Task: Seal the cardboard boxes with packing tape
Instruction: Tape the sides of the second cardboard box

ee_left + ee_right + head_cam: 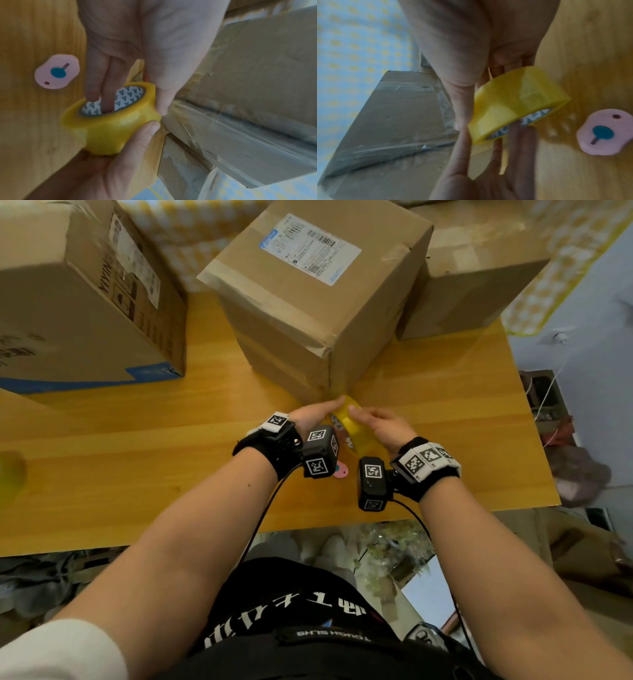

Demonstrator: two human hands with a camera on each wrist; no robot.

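Observation:
A yellow packing tape roll (347, 422) is held by both hands just above the wooden table (137, 457), at the near bottom corner of the middle cardboard box (308, 302). My left hand (329, 407) has two fingers (104, 83) inside the roll's (109, 132) patterned core and its thumb along the outside. My right hand (366, 416) grips the outer face of the roll (513, 102), thumb (147, 129) on top. The box (248, 94) bears a shipping label and old clear tape along its seams.
A pink cutter (340, 470) with a teal button lies on the table just behind my wrists. A large box (78, 302) stands at the left and another box (472, 285) at the back right. The table's front edge runs close to my body.

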